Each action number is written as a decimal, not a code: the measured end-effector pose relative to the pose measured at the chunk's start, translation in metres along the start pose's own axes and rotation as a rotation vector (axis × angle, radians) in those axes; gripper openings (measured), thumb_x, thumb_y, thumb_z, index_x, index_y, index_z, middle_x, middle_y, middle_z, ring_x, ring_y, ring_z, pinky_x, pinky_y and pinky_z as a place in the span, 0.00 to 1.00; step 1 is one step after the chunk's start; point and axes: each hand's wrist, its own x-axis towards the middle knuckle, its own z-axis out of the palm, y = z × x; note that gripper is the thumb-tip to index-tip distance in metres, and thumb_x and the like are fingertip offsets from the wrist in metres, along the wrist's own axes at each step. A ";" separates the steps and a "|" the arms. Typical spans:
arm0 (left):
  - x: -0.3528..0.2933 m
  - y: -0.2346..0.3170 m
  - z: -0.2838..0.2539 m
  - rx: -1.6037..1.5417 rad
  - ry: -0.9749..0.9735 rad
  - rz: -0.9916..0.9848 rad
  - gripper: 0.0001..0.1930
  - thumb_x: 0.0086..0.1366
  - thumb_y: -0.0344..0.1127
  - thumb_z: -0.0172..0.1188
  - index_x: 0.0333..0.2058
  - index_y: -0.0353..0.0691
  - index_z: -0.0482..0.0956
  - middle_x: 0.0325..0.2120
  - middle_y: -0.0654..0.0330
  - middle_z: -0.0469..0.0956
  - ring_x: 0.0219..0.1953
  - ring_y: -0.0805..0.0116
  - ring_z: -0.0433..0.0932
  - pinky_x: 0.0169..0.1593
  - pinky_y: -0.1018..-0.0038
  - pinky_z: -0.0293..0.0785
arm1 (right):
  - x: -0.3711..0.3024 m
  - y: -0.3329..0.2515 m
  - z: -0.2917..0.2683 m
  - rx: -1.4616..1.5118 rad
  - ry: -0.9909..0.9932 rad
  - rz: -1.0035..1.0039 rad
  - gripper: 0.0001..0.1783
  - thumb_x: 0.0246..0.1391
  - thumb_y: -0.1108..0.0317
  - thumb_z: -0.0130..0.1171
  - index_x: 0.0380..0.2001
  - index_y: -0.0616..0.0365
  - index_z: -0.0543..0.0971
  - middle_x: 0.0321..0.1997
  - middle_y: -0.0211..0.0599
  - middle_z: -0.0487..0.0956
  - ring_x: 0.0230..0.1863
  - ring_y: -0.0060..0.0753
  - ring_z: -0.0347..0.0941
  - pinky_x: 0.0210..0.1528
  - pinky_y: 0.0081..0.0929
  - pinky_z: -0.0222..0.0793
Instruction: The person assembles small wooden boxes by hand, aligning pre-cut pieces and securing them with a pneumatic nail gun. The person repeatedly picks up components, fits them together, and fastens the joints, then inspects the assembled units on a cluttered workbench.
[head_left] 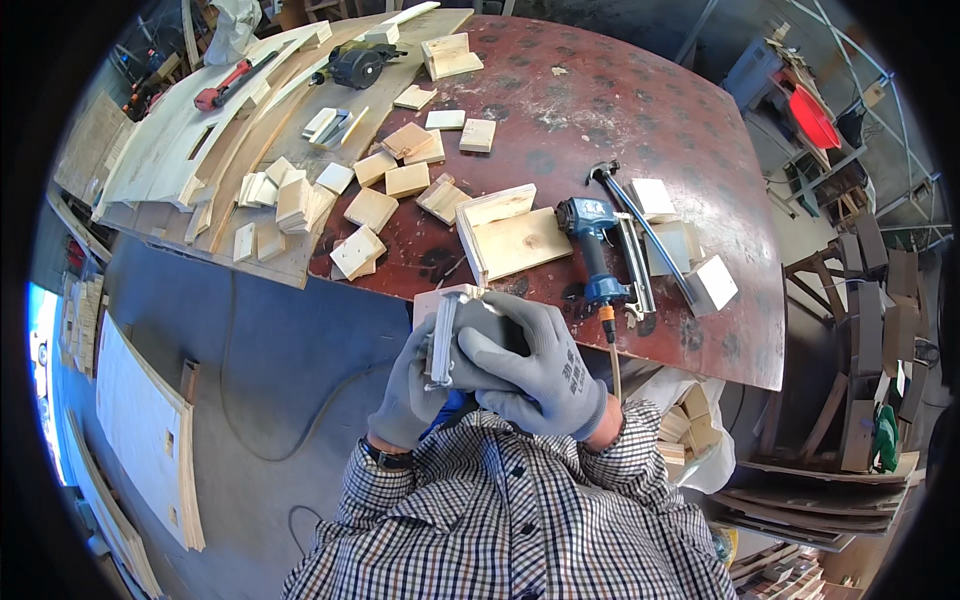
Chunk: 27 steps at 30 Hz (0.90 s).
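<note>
Close to my body, just off the table's near edge, both gloved hands come together around a small wooden block point(432, 303). A pale, layered strip point(443, 345) stands upright between them; whether it is the block's edge or a separate piece I cannot tell. My left hand point(407, 398), in a grey glove, closes on it from the left. My right hand point(545, 365), gloved alike, curls its fingers over the right side and hides much of it. Beyond them lie an L-shaped wooden piece point(520, 243), a blue nail gun point(597, 250) with a hose, and a hammer point(650, 235).
Small wood blocks point(370, 209) lie scattered across the red-brown table point(690, 130). A red tool point(222, 86) and a black tool point(358, 65) rest on boards at far left. A bag of wood offcuts point(690, 425) stands by my right arm; a panel point(145, 430) leans at left.
</note>
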 end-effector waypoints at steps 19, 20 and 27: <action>-0.005 0.044 0.025 0.269 0.041 0.211 0.58 0.56 0.29 0.80 0.77 0.37 0.48 0.66 0.50 0.70 0.67 0.60 0.74 0.69 0.64 0.74 | -0.007 0.002 0.034 1.075 0.425 0.640 0.45 0.74 0.56 0.58 0.82 0.63 0.50 0.83 0.48 0.57 0.82 0.39 0.53 0.82 0.36 0.47; -0.004 0.044 0.026 0.269 0.018 0.199 0.60 0.56 0.29 0.80 0.78 0.39 0.44 0.68 0.50 0.68 0.68 0.59 0.72 0.70 0.63 0.73 | -0.008 0.004 0.034 1.057 0.412 0.638 0.45 0.74 0.57 0.58 0.82 0.63 0.49 0.83 0.48 0.57 0.82 0.39 0.53 0.82 0.36 0.47; -0.003 0.044 0.028 0.350 -0.093 0.199 0.67 0.57 0.31 0.79 0.81 0.46 0.33 0.72 0.50 0.64 0.72 0.57 0.68 0.73 0.60 0.69 | -0.017 0.007 0.039 0.928 0.367 0.607 0.40 0.76 0.62 0.52 0.82 0.64 0.49 0.83 0.48 0.56 0.82 0.39 0.53 0.82 0.35 0.48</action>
